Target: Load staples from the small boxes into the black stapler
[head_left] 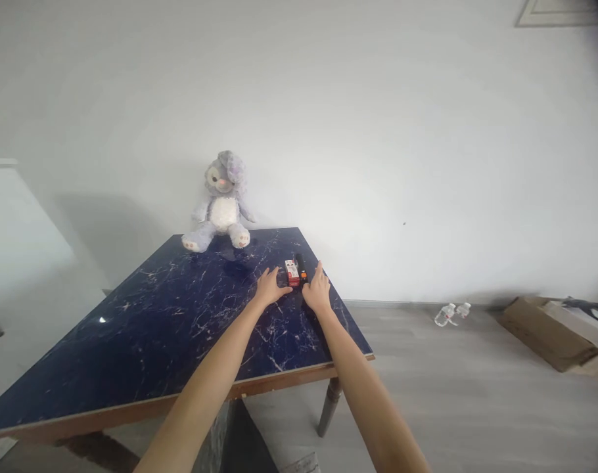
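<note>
A small red-and-white box (pixel 292 272) sits on the blue marbled table (pixel 181 328), towards its right side. Close against the box's right lies a black object with an orange part (pixel 303 270), its kind too small to make out. My left hand (pixel 268 288) is to the left of the box, fingers apart, the thumb reaching to the box's near corner. On the other side, my right hand (pixel 318 290) has its fingers stretched forward and its thumb close by the black object. Whether either thumb presses on these things cannot be made out.
A plush bunny (pixel 224 207) sits at the table's back edge against the white wall (pixel 378 131). Plastic bottles (pixel 445 315) and a cardboard box (pixel 545 332) lie on the grey floor to the right. A white cabinet-like surface (pixel 23 263) stands at left.
</note>
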Motion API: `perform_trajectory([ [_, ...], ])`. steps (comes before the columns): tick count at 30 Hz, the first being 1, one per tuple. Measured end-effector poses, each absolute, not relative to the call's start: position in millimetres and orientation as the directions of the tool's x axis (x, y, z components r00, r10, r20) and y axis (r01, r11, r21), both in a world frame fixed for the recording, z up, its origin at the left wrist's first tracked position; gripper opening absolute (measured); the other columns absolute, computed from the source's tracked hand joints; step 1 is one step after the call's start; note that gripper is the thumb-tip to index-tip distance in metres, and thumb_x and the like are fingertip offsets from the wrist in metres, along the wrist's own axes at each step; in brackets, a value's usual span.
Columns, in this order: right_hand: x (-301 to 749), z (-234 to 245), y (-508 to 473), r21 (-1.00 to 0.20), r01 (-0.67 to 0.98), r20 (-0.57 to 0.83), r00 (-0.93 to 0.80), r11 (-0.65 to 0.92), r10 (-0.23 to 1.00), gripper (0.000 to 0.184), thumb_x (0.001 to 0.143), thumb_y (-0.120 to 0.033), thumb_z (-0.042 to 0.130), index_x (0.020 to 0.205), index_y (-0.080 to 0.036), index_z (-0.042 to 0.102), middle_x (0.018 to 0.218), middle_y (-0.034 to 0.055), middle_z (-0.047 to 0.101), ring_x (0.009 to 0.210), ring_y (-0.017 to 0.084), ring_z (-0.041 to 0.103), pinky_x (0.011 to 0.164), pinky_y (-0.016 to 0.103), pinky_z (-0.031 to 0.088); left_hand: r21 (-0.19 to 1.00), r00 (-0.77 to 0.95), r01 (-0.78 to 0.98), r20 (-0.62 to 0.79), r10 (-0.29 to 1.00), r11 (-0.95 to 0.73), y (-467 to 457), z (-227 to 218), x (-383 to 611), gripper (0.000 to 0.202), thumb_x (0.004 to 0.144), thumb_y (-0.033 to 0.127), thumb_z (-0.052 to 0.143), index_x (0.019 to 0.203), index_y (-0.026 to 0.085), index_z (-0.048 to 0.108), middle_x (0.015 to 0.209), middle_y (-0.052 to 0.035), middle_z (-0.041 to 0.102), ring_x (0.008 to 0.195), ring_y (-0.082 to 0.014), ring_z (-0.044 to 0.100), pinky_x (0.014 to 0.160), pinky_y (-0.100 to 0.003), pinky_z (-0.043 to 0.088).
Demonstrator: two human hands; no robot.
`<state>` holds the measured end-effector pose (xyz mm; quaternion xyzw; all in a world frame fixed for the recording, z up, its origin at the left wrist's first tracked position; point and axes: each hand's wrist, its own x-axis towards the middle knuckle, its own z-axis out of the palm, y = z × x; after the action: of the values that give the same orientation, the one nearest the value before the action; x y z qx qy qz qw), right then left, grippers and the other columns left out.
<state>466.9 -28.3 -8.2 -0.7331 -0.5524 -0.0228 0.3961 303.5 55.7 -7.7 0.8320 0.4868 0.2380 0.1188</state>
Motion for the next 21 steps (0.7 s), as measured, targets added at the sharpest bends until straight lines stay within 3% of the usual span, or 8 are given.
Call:
perform_trajectory([
  [3,457,-1,-38,-0.505,0.863,0.596,0.357,-0.01,0.719,0.075,0.082,-0.011,0.039,0.153,-0.006,0.018,0.14,0.0218,0.046,0.13,0.033,0.042,0.11,0.051,0.033,0.348,0.395,0.77,0.398,0.828,-0.535,43,-5,255,0.063,0.082,0.046,0.066,0.137,0.018,0.052,0.143,-0.0132,0.054,0.142,-0.0306,0.036,0.116,-0.043,0.028],
  [5,442,5,-41,-0.431,0.898,0.648,0.241,0.087,0.723,0.069,0.084,-0.01,0.037,0.152,-0.009,0.026,0.145,0.0202,0.042,0.135,0.032,0.038,0.111,0.053,0.032,0.283,0.358,0.812,0.449,0.819,-0.511,39,-1,208,0.046,0.088,0.037,0.058,0.131,0.02,0.058,0.137,-0.0121,0.059,0.137,-0.0285,0.044,0.115,-0.042,0.029],
  [9,394,15,-37,-0.27,0.897,0.676,-0.083,0.351,0.732,0.065,0.087,-0.011,0.038,0.152,-0.014,0.031,0.158,0.0154,0.027,0.145,0.031,0.025,0.117,0.056,0.024,0.241,0.102,0.942,0.453,0.886,-0.232,41,7,128,0.042,0.093,0.033,0.046,0.128,0.015,0.061,0.127,-0.0162,0.065,0.126,-0.0329,0.052,0.108,-0.048,0.037],
  [11,366,18,-30,-0.257,0.88,0.691,-0.123,0.401,0.713,0.064,0.089,-0.012,0.038,0.153,-0.013,0.029,0.161,0.0146,0.02,0.148,0.03,0.019,0.119,0.054,0.022,0.212,0.059,0.963,0.433,0.9,-0.165,43,8,111,0.044,0.094,0.035,0.044,0.128,0.014,0.062,0.125,-0.0168,0.066,0.124,-0.0336,0.053,0.107,-0.048,0.039],
  [13,342,19,-20,-0.293,0.874,0.683,-0.092,0.387,0.724,0.063,0.091,-0.013,0.038,0.153,-0.009,0.026,0.162,0.0161,0.017,0.149,0.03,0.015,0.12,0.052,0.02,0.185,0.13,0.957,0.416,0.9,-0.224,45,7,109,0.045,0.094,0.036,0.042,0.129,0.016,0.062,0.131,-0.0144,0.064,0.125,-0.0318,0.054,0.108,-0.046,0.039],
  [15,326,15,-10,-0.35,0.865,0.603,-0.086,0.359,0.793,0.061,0.093,-0.018,0.04,0.152,-0.007,0.028,0.16,0.0175,0.023,0.149,0.031,0.016,0.12,0.049,0.021,0.177,0.228,0.932,0.39,0.892,-0.315,45,5,114,0.043,0.095,0.036,0.042,0.128,0.019,0.065,0.137,-0.01,0.061,0.124,-0.0295,0.055,0.109,-0.043,0.039],
  [18,320,2,0,-0.38,0.85,0.449,-0.176,0.366,0.876,0.045,0.095,-0.028,0.048,0.137,-0.01,0.052,0.143,0.0171,0.051,0.136,0.032,0.04,0.114,0.046,0.032,0.194,0.278,0.913,0.346,0.896,-0.358,44,4,119,0.038,0.094,0.039,0.044,0.116,0.025,0.072,0.13,-0.0062,0.066,0.119,-0.0287,0.058,0.108,-0.041,0.04],
  [21,324,-11,3,-0.364,0.842,0.401,-0.244,0.398,0.883,0.033,0.095,-0.029,0.051,0.118,-0.012,0.066,0.131,0.0157,0.062,0.125,0.03,0.052,0.11,0.043,0.036,0.209,0.276,0.909,0.344,0.898,-0.36,44,2,117,0.039,0.094,0.042,0.046,0.118,0.025,0.072,0.128,-0.0067,0.067,0.119,-0.0295,0.057,0.108,-0.043,0.04],
])
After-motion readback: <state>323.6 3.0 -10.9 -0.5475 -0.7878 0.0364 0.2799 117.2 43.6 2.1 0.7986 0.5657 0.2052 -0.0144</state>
